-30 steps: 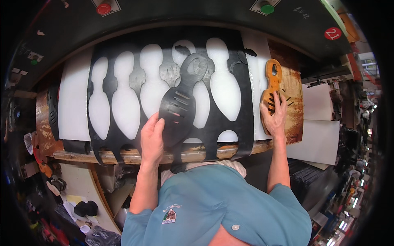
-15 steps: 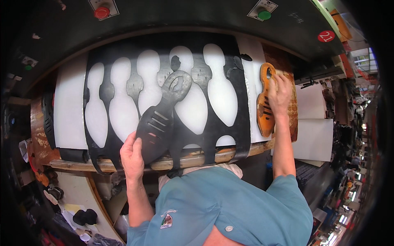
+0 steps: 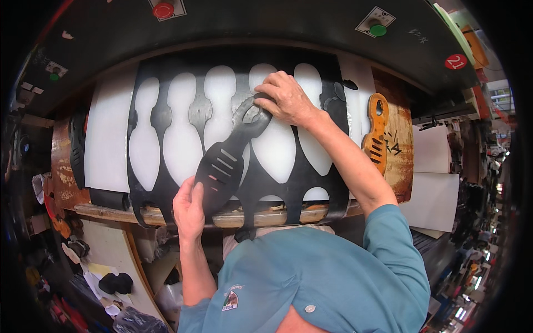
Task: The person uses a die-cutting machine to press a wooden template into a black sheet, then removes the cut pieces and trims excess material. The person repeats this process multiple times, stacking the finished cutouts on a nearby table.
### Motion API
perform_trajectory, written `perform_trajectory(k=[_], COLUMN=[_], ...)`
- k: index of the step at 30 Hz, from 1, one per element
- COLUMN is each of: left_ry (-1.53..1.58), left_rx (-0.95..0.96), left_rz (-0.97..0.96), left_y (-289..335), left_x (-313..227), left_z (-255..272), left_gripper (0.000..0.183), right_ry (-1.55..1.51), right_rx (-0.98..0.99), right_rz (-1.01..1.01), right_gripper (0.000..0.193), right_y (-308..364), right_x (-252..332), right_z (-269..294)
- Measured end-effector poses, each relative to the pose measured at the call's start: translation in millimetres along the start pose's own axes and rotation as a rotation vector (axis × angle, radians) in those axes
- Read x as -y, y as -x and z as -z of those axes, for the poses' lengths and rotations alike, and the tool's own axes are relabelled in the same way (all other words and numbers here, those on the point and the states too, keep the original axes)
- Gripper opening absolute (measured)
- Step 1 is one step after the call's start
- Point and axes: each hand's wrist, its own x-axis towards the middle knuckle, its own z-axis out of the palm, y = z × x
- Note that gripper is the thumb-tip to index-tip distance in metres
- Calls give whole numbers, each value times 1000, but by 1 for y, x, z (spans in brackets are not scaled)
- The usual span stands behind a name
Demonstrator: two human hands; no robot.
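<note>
A black shoe sole piece (image 3: 225,166) with slots and a loop-like heel end is held tilted over the sheet. My left hand (image 3: 189,210) is closed on its wide lower end, thumb on top. At the heel end, my right hand (image 3: 288,100) has its fingers bent and closed at the rim; the fingertips are partly hidden. Beneath lies a black rubber sheet (image 3: 166,111) with several sole-shaped holes, through which white board shows. To the right rests an orange-brown sole-shaped die (image 3: 377,125) with slots, apart from both hands.
A dark machine beam (image 3: 266,25) with a red button (image 3: 163,10) and a green button (image 3: 378,30) spans the far side. The wooden table edge (image 3: 250,216) runs close to my body. White sheets (image 3: 430,194) lie at the right. Small black scraps (image 3: 350,84) sit by the sheet's right side.
My right hand has left the orange-brown die and moved left to the heel end of the black sole. My left hand keeps its hold. The whole view has shifted slightly.
</note>
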Motion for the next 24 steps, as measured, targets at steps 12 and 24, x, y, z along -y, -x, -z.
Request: perform_trajectory(k=[12, 24], left_ry=[72, 152], left_rx=[59, 67], left_rz=[30, 23], left_y=[-9, -5], left_x=[1, 5], left_z=[5, 4], left_gripper=[28, 28], right_ry=[380, 395], right_rx=[-106, -109], right_rz=[-89, -186], right_gripper=[20, 33], right_y=[81, 89], right_x=[-29, -79], right_z=[67, 90])
